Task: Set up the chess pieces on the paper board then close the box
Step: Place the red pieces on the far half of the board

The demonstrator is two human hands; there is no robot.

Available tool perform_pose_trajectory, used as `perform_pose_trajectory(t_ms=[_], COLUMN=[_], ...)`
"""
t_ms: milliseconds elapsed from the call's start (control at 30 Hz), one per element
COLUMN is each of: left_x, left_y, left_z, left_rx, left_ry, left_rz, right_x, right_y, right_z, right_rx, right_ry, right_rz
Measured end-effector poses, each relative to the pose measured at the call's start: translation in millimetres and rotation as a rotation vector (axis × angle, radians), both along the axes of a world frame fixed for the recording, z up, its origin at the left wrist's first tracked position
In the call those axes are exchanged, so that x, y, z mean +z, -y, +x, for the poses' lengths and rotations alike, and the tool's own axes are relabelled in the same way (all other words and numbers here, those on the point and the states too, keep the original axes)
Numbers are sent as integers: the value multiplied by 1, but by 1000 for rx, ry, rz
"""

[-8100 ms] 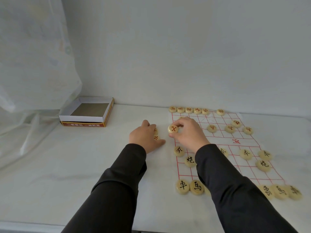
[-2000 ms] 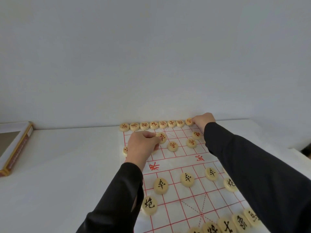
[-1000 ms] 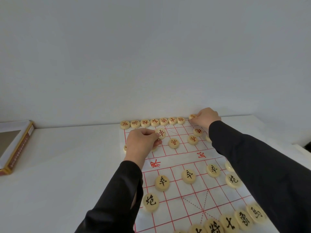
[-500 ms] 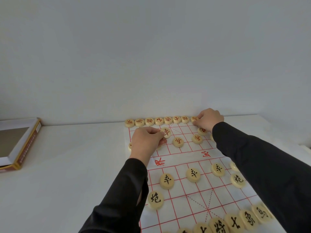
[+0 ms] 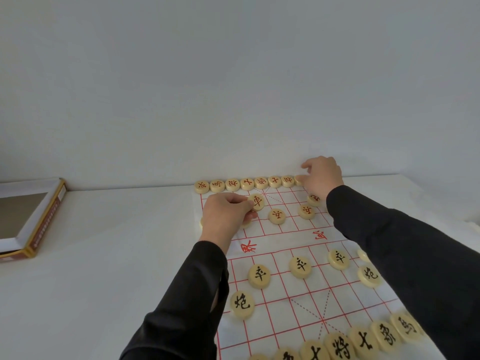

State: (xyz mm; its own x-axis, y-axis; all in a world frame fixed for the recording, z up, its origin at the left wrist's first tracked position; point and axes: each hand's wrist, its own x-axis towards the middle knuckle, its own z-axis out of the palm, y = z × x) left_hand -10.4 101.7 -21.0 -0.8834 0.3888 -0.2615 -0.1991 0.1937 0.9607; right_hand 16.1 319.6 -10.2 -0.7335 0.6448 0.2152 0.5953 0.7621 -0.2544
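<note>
Most pieces (image 5: 259, 276) stand placed; left hand (image 5: 226, 215) pinches a red piece (image 5: 257, 201), right hand (image 5: 323, 178) pinches the top row's end piece (image 5: 298, 180); box (image 5: 45, 219), left edge, unclosed

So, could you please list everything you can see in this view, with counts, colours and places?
Paper board: one, white with red grid, on the table's right part.
Red-lettered pieces: at least twelve, cream, board's far half, most lined along the far edge.
Black-lettered pieces: at least twelve, cream, board's near half.
Box: one, open, white inside, red and gold sides, far left.
Table: one, white.
Wall: one, pale grey, behind.
Sleeves: two, black.
Left hand: fingers pinch a red-lettered piece beside the far row.
Right hand: at the far row's right end; grip unclear.
</note>
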Motion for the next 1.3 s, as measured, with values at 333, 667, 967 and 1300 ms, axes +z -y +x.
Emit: perform_pose_trajectory(t_ms=[333,667,967,1300], left_x=[1,-1,-1,-2], left_y=[2,3,-3,-4], left_z=[1,-1,1,2], left_rx=[-18,22,11,-9], left_ry=[-20,18,-60,-57], left_rz=[23,70,8,-21], right_x=[31,33,31,23], right_y=[62,63,4,-41], right_z=[22,15,25,30], right_rx=[346,214,-35,-129], right_ry=[87,-109,-397,-391], right_rz=[-852,-1103,-1389,-1054])
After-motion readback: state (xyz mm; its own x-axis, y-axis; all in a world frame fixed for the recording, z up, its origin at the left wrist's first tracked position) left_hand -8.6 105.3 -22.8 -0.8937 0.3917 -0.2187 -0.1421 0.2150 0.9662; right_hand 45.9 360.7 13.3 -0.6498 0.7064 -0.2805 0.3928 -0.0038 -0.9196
